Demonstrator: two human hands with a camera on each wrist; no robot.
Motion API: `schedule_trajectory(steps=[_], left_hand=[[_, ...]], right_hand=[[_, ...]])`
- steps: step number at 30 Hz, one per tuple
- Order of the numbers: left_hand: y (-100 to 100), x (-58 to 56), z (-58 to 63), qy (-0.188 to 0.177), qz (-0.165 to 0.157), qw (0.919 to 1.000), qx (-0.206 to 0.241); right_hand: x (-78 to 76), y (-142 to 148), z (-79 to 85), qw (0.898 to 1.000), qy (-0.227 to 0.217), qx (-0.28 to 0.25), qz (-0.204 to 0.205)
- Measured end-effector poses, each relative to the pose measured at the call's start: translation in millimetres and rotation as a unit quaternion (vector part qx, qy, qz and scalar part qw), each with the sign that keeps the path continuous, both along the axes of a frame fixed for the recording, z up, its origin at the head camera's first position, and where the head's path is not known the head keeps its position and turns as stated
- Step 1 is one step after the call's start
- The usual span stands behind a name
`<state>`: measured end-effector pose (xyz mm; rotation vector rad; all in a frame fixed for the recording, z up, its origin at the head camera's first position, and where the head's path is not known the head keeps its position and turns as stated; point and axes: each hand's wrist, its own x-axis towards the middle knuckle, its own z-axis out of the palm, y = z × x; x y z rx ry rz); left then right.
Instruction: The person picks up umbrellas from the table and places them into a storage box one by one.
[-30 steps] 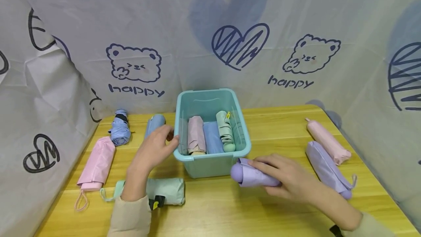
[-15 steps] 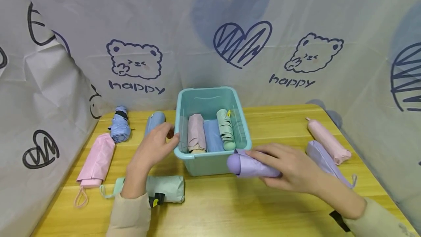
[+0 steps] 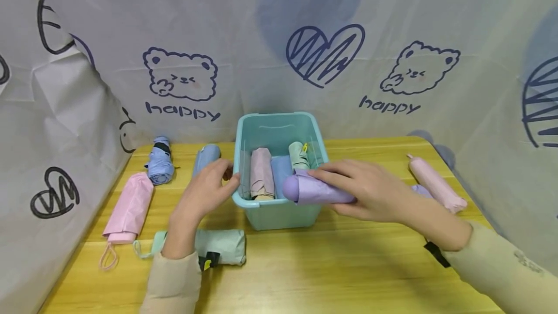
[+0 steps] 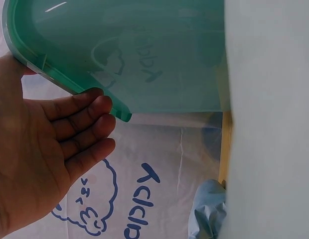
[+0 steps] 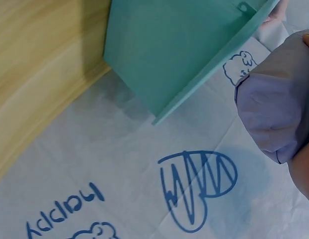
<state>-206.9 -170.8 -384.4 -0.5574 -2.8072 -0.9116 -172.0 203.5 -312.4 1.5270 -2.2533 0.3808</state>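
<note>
A folded purple umbrella (image 3: 320, 190) with a rounded knob end is gripped in my right hand (image 3: 366, 190). It lies crosswise over the front right rim of a teal plastic bin (image 3: 279, 217). The right wrist view shows the cloth end of the umbrella (image 5: 271, 109) close beside the bin. My left hand (image 3: 209, 188) touches the bin's left rim, its fingers (image 4: 89, 127) nearly straight along the outside. Inside the bin lie a pale pink umbrella (image 3: 261, 173), a blue umbrella (image 3: 281, 168) and a mint green umbrella (image 3: 298, 154), the last partly hidden by the purple one.
Left of the bin lie a blue umbrella with a black band (image 3: 160, 164), another blue umbrella (image 3: 207, 154), a pink umbrella (image 3: 131, 202) and a mint umbrella (image 3: 222, 246). A pink umbrella (image 3: 436, 183) and a mostly hidden purple umbrella (image 3: 422, 190) lie at the right. Printed cloth (image 3: 261, 76) hangs behind the table.
My right hand has carried the purple umbrella up and to the left, from in front of the bin to over its front right rim. The left hand has stayed at the rim.
</note>
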Motion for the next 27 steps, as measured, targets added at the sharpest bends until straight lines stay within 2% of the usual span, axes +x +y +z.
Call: schedule_trajectory(steps=[7,13,18,27], left_hand=[[1,-1.1,0.8,-0.005,-0.002,1.0000,0.002],[1,0.0,0.9,-0.009,0.005,0.9999,0.001],[1,-0.2,0.6,-0.011,0.010,0.9999,0.000],[1,-1.1,0.9,-0.009,0.005,0.9999,0.000]], right_hand=[[-17.8,-21,14.9,0.998,-0.039,0.037,-0.015],[-33.2,-44,25.7,0.991,-0.075,0.104,-0.039],[-45.8,-66,32.8,0.977,-0.123,0.172,-0.040],[-66.9,-102,36.4,0.940,-0.186,0.279,-0.058]])
